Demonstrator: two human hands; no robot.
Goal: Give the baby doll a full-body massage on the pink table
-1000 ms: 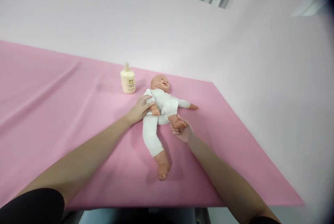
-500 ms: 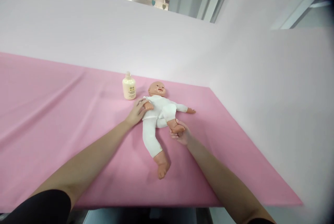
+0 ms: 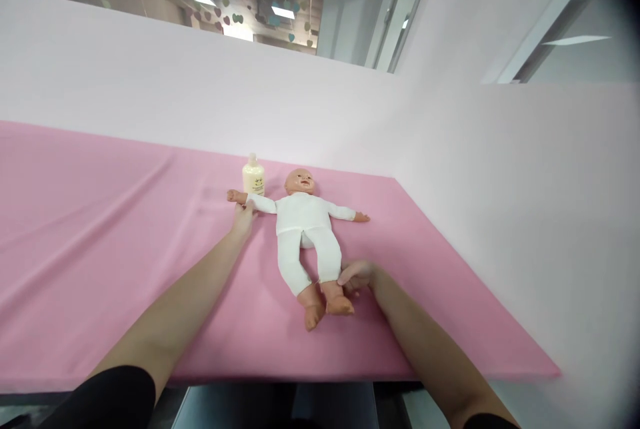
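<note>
A baby doll (image 3: 303, 214) in white clothes lies on its back on the pink cover, head toward the wall, arms spread out to both sides. My left hand (image 3: 244, 217) is closed around the doll's arm on the left side, near the wrist, just in front of a cream-coloured bottle (image 3: 253, 178). At the doll's lower leg on the right side, my right hand (image 3: 356, 276) has its fingers around the ankle; some of those fingers are hidden behind the leg. Both of the doll's feet point toward me, side by side.
The pink cover (image 3: 125, 229) has a long crease at the left. A white wall (image 3: 200, 89) rises behind it and another stands at the right, with window panes above. The cover's front edge is close to my body.
My left hand has moved left, and the doll's arm now stretches outward. My right hand has come nearer to me with the doll's leg, which was bent and now lies straighter. The view has shifted.
</note>
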